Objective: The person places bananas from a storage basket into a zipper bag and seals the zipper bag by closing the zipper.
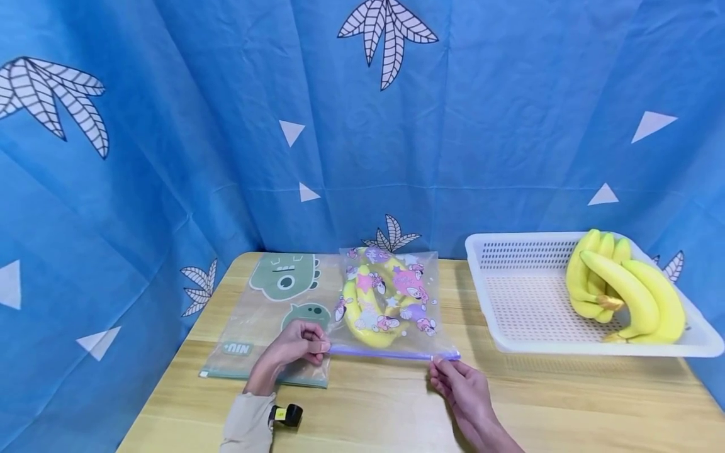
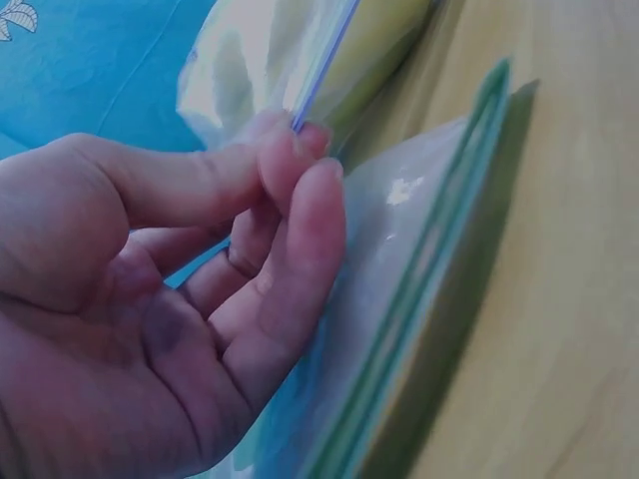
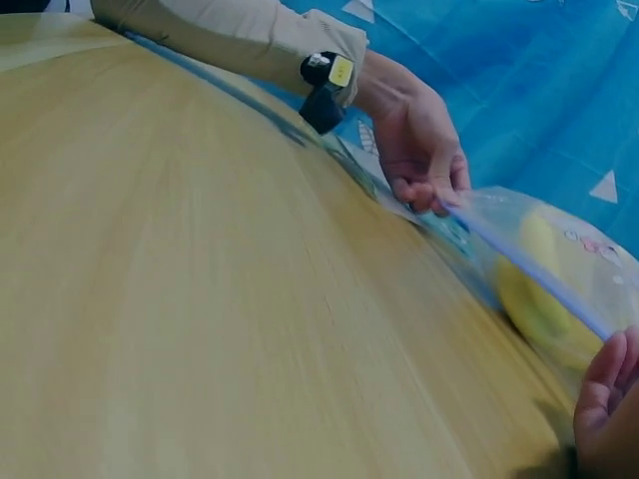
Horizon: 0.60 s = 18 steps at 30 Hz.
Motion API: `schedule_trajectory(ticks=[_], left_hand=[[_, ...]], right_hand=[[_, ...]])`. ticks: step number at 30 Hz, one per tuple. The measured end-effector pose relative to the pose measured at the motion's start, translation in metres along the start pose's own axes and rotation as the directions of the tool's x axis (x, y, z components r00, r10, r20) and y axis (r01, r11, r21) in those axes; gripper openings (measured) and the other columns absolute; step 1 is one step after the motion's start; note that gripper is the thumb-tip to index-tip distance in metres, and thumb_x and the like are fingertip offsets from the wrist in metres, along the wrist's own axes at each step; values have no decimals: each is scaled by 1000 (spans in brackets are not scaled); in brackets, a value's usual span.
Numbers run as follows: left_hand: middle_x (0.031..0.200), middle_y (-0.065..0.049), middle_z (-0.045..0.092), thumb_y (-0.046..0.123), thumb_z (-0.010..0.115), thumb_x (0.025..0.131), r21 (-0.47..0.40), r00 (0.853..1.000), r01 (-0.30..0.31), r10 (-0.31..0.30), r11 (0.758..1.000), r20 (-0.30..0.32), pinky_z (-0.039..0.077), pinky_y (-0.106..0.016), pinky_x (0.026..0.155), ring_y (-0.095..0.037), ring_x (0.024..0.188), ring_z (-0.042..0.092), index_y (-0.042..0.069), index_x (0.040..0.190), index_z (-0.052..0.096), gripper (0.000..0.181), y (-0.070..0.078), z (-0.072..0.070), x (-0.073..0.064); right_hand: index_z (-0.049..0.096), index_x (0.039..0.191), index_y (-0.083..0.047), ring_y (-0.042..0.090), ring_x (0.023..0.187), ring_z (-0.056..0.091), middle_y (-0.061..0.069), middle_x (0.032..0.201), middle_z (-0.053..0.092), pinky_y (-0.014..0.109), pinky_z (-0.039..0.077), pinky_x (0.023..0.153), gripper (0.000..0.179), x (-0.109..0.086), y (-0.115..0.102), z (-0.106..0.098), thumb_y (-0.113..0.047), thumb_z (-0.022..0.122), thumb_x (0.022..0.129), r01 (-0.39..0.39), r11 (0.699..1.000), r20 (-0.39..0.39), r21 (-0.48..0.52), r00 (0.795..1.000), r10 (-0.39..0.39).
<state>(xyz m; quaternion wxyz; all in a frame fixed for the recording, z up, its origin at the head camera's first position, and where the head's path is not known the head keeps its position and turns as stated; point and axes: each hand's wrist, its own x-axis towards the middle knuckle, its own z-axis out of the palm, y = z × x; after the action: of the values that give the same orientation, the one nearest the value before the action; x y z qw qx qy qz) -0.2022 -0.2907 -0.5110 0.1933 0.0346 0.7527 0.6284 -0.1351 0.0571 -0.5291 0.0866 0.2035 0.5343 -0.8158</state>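
A clear zip bag (image 1: pixel 419 327) printed with pink and purple cartoons lies in the middle of the table, with yellow bananas (image 1: pixel 374 336) inside. Its purple zip strip (image 1: pixel 379 353) runs along the near edge, stretched between both hands. At the strip's left end, my left hand (image 1: pixel 297 345) pinches the corner between thumb and fingers. My right hand (image 1: pixel 464 390) pinches the strip close to its right end, at a small white slider. In the left wrist view the left hand (image 2: pixel 200 269) holds the strip's tip above a second bag's green zip edge (image 2: pixel 429 249).
A flat zip bag with green dinosaur prints (image 1: pixel 238 321) lies at the left, partly under the left hand. On the right stands a white plastic basket (image 1: pixel 493 314) with bunches of bananas (image 1: pixel 640 296) at its right end. A blue patterned curtain (image 1: pixel 362 126) hangs behind the table.
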Motion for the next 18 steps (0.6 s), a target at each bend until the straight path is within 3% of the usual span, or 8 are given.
schedule_trajectory(ticks=[8,13,18], left_hand=[[73,-12,66,-4,73,90,5,997,8,-9,1000,71,60,-31,59,-16,59,65,-13,90,62,14,4,-1,-3],[73,-11,66,-3,73,90,7,993,22,-23,1000,115,61,-32,59,-17,60,66,-9,89,62,13,2,-1,-3],[78,-11,67,-1,73,90,-9,993,42,-41,999,112,61,-33,61,-18,64,66,-3,90,63,10,-1,1,0]], right_hand=[[67,102,10,14,74,70,13,88,74,25,60,71,12,4,1,-1,-1,67,96,17,1000,41,7,999,-18],[68,101,9,14,75,71,13,86,74,25,60,71,10,4,1,1,2,68,94,9,1000,74,8,997,-9],[68,103,9,14,76,72,13,87,74,25,60,74,12,3,-1,-2,1,69,94,0,1000,113,-5,994,1]])
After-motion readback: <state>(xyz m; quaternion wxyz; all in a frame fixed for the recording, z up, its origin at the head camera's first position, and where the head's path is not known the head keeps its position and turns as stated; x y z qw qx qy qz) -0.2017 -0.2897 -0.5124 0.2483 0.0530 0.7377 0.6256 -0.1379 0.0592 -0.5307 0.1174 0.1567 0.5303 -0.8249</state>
